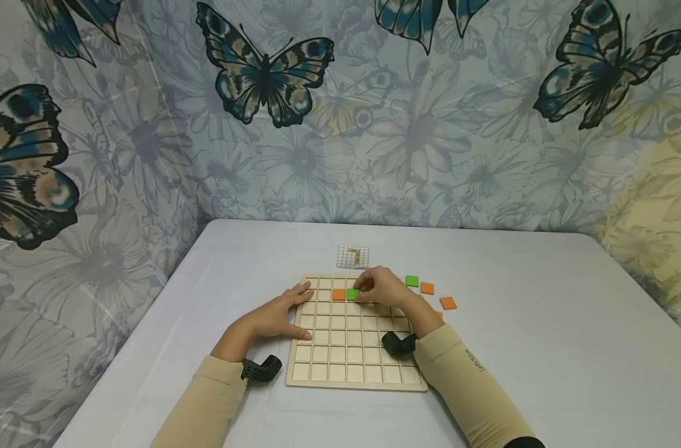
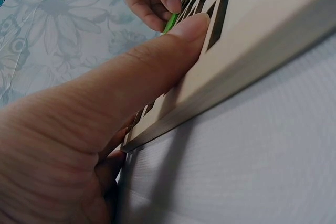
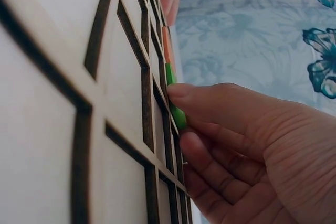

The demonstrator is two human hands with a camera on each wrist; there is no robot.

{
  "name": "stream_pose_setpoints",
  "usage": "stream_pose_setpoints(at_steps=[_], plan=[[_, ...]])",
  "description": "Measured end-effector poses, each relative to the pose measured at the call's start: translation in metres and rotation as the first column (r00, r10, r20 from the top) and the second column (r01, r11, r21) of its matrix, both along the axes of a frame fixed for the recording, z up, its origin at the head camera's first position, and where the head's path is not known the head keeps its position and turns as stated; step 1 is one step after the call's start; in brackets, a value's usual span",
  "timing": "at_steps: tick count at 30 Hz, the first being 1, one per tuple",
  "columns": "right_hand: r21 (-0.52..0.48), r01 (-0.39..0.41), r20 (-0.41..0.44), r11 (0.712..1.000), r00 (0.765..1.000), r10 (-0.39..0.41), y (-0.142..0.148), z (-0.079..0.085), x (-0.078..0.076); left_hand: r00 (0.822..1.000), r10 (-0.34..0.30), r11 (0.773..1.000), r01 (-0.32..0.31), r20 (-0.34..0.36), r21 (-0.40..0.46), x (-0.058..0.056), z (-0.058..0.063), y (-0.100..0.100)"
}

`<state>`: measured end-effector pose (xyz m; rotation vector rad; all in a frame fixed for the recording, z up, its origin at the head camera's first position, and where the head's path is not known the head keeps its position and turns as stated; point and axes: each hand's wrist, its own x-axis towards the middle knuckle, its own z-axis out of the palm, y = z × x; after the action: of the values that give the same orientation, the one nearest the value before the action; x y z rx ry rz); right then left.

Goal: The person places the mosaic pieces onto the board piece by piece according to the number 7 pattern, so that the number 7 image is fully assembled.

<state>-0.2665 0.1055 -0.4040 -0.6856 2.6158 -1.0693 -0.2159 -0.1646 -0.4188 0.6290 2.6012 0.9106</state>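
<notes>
A wooden grid board (image 1: 356, 387) lies on the table with an orange tile (image 1: 338, 295) in one of its upper cells. Just right of that tile, green (image 1: 352, 294) shows at the fingertips of my right hand (image 1: 386, 289). In the right wrist view, thumb and fingers pinch a green tile (image 3: 178, 117), and more green shows above the thumb, beside the orange. My left hand (image 1: 274, 315) rests spread along the board's left edge, its thumb (image 2: 191, 27) on the frame. Part of the board's right side is hidden under my right forearm.
Behind the board lies a small card (image 1: 353, 256) printed with a coloured grid pattern. Loose tiles lie right of the board: a green one (image 1: 412, 281), an orange one (image 1: 427, 289), another orange one (image 1: 448, 303), and others partly hidden by my right wrist.
</notes>
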Motion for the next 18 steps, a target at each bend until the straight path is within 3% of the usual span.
stream_pose_setpoints(at_steps=[7, 18], plan=[[0.009, -0.005, 0.004, 1.0, 1.0, 0.005, 0.002, 0.004, 0.002, 1.0, -0.009, 1.0, 0.009, 0.005, 0.014, -0.001, -0.001, 0.001], [-0.024, -0.031, -0.012, 0.999, 0.999, 0.03, 0.021, 0.024, 0.013, 1.0, -0.011, 1.0, 0.011, -0.002, 0.013, 0.001, 0.0, 0.001]])
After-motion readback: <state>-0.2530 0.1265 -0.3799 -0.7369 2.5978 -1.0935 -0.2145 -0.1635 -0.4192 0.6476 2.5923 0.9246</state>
